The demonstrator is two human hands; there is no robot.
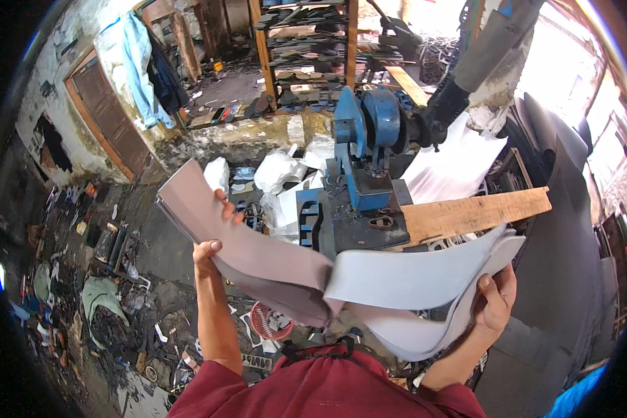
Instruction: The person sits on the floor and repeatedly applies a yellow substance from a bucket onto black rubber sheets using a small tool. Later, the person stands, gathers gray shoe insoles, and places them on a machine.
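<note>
The left hand (212, 233) grips the pinkish sheets (258, 254) at their upper left edge. The right hand (496, 301) grips the grey sheets (411, 279). Both stacks are held in the air, in front of the blue machine (366, 150) and wooden plank (474, 212).

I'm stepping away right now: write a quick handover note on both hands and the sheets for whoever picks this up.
Left hand: raised, fingers gripping the pinkish-grey sheets near their upper left end.
Right hand: closed on the edge of the white sheets, thumb on top.
Things: both bundles are flexible, bent, held in the air above the lap, and overlap in the middle. The blue machine stands ahead on its bench, a wooden plank beside it.
Done: sheets are picked up and fanned apart.
Left: nothing is laid on the machine yet.
</note>
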